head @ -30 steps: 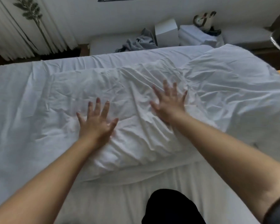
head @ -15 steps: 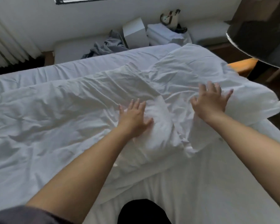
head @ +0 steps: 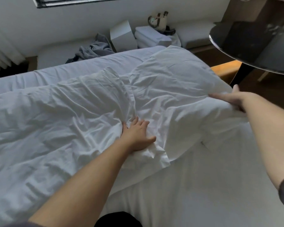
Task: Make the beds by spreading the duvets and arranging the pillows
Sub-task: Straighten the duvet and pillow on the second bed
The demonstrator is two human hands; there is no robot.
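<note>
Pillows on the bed (head: 195, 194), side by side with ends touching: the arranging step looks to be in hand.
Left hand (head: 136, 133) lies flat with fingers spread, pressing the left pillow (head: 64, 112) where it meets the right pillow (head: 170, 89). Right hand (head: 233, 99) reaches out, its grip clamped on that pillow's outer edge, thumb up (lower fingers partly hidden). Next move likely calls for pulling the right pillow square while the left pins its neighbour.

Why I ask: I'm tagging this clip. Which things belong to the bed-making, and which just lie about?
In the job: duvet, pressed by the left hand; pillow, gripped at its edge by the right hand; bed.
Lying about: grey clothes, white box, folded white linen, black round table.
</note>
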